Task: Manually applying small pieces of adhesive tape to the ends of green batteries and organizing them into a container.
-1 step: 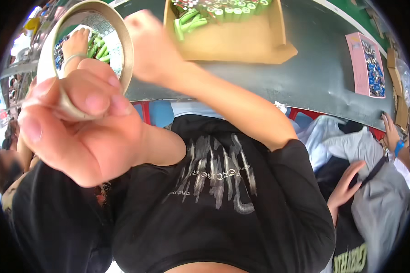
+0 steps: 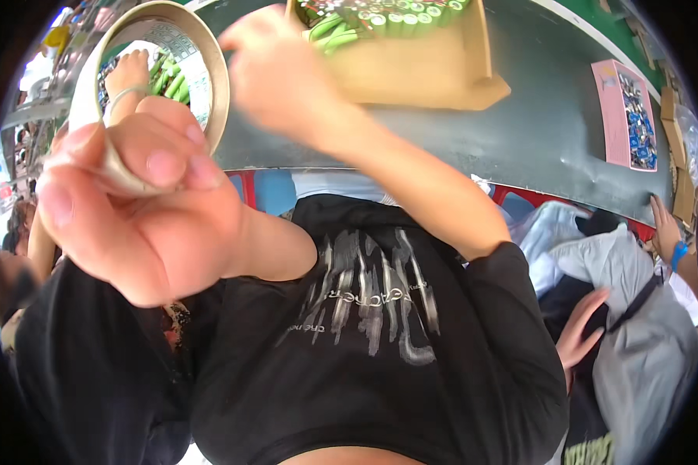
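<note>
Close in front at the left, my left hand [image 2: 155, 209] is closed, pinching the lower rim of a roll of clear tape [image 2: 219, 85] with a cardboard core. The roll stands on edge, its opening facing me. Just right of it, above the dark table, is my right hand [image 2: 275, 74], blurred by motion. Its fingers look curled and point toward the roll; whatever they hold cannot be made out. Beyond that hand, an open cardboard box [image 2: 411, 74] holds green cylindrical cells [image 2: 411, 23] with wires. Through the roll show more green cylinders [image 2: 171, 77] and another person's hand [image 2: 128, 77].
On the right of the dark table [image 2: 543, 116] lies a pink box [image 2: 611, 116] of small blue and silver parts. A person in grey [image 2: 644, 333] sits close on my right, one hand [image 2: 663, 225] at the table edge. Another person [image 2: 12, 287] is at the far left.
My right hand has moved a little to the right, away from the tape roll. My left hand and the roll stay almost in place, with the hand slightly higher.
</note>
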The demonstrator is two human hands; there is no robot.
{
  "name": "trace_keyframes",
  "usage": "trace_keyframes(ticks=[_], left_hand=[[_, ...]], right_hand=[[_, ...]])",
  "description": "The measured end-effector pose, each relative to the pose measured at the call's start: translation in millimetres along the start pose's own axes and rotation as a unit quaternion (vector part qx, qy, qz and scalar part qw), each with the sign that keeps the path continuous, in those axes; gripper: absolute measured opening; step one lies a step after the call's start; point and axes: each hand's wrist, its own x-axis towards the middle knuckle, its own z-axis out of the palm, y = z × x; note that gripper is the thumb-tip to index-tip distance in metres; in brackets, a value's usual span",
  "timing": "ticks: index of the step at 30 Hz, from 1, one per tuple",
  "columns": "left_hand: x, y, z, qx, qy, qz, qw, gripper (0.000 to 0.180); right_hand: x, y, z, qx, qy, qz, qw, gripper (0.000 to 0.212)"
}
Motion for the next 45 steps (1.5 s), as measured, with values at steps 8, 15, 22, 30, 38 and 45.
trace_keyframes(ticks=[8, 15, 22, 30, 38, 45], left_hand=[[53, -120, 69, -0.051, 0.168, -0.001, 0.984, 0.015], [57, -131, 96, -0.015, 0.136, -0.067, 0.988, 0.016], [57, -131, 88, 0.004, 0.11, -0.097, 0.989, 0.014], [53, -132, 94, -0.017, 0.107, -0.128, 0.986, 0.013], [52, -132, 96, -0.006, 0.107, -0.144, 0.984, 0.016], [50, -136, 114, -0.023, 0.096, -0.154, 0.983, 0.016]], right_hand=[[2, 132, -109, -0.178, -0.302, 0.191, 0.917, 0.03], [48, 112, -191, 0.211, -0.07, 0.348, 0.911, 0.032], [92, 94, -200, 0.092, -0.016, 0.321, 0.943, 0.047], [86, 118, -229, 0.005, -0.229, 0.297, 0.927, 0.028], [73, 133, -225, -0.115, -0.15, 0.084, 0.978, 0.015], [80, 124, -238, 0.271, -0.067, 0.399, 0.873, 0.018]])
